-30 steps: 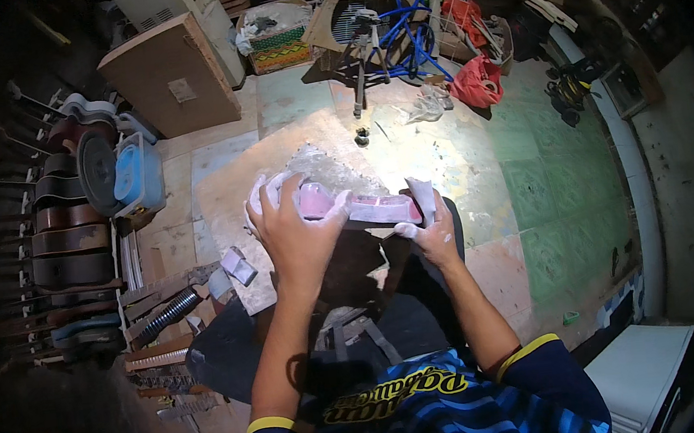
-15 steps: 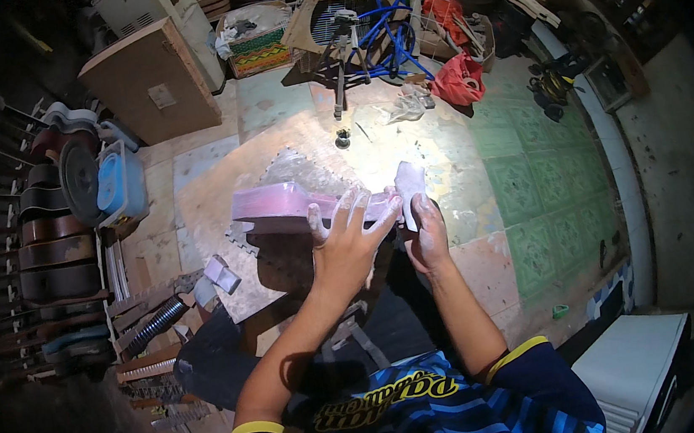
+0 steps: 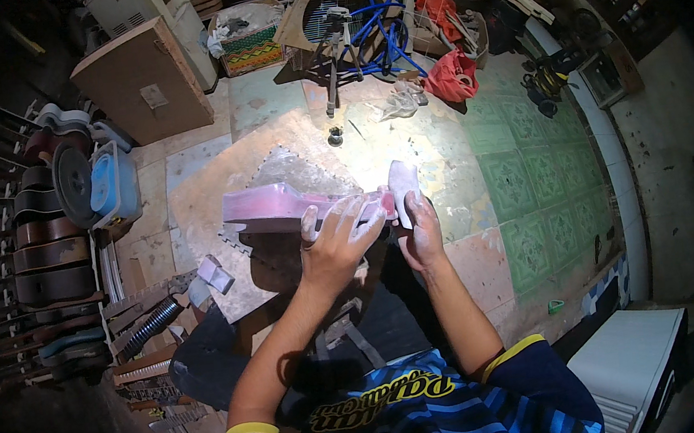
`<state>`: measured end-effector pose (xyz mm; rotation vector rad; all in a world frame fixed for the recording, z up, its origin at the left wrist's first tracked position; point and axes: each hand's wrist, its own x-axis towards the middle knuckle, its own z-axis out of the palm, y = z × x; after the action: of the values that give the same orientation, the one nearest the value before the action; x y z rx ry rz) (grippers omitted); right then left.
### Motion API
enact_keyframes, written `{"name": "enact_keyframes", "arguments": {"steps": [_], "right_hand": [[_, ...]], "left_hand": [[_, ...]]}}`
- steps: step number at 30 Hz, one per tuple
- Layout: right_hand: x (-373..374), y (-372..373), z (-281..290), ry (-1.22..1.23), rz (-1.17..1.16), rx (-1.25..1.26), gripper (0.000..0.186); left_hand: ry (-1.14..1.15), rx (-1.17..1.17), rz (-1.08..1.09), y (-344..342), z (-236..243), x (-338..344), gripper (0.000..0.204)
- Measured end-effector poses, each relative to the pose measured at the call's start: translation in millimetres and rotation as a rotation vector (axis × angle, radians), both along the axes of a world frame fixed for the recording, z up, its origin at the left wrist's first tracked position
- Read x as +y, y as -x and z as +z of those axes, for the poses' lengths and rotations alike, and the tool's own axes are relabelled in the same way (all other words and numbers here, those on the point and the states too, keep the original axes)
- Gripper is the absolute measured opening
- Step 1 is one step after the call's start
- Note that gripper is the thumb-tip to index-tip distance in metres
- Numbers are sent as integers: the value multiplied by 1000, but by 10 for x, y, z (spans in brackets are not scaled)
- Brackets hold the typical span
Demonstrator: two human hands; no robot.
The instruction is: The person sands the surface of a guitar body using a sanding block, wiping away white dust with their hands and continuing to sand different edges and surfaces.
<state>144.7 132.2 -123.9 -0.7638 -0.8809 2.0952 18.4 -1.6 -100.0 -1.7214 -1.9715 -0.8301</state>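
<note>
The person held a pink guitar-shaped body (image 3: 261, 204) in the air, above the mat (image 3: 278, 166) which lay on the floor (image 3: 521, 181). The left hand (image 3: 335, 239) was bent over its narrow part, with the fingers a little spread; I could not tell how firmly it gripped, because the palm was hidden. The wide end pointed to the left side. The right hand (image 3: 421, 230) was almost closed, and it had hold of a folded pale sheet (image 3: 403, 179) standing up just beside the narrow end; whether the two were touching I could not see surely. Both hands had white dust on the fingers. Near the left edge of the brown board (image 3: 199, 181) under the mat, I saw a small lilac block (image 3: 215, 274). Beyond the mat's far edge, a small dark jar (image 3: 335, 136) stood on the floor.
</note>
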Motion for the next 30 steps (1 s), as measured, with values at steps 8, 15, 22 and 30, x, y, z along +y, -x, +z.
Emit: {"name": "enact_keyframes", "arguments": {"steps": [8,15,22,30], "right_hand": [[91,-219,319,-952,-61,-579,42],[-241,-138,696,-1600,109,-795,65],[-224,-105,629,-1659,37,-852,69],[-243,-55,586,-1554,7,-920,66]], "left_hand": [[251,8,211,-69,332,111,41],[268,45,242,49,406,301,34],[175,86,263,105,173,423,40],[72,69,232,169,162,432,7]]}}
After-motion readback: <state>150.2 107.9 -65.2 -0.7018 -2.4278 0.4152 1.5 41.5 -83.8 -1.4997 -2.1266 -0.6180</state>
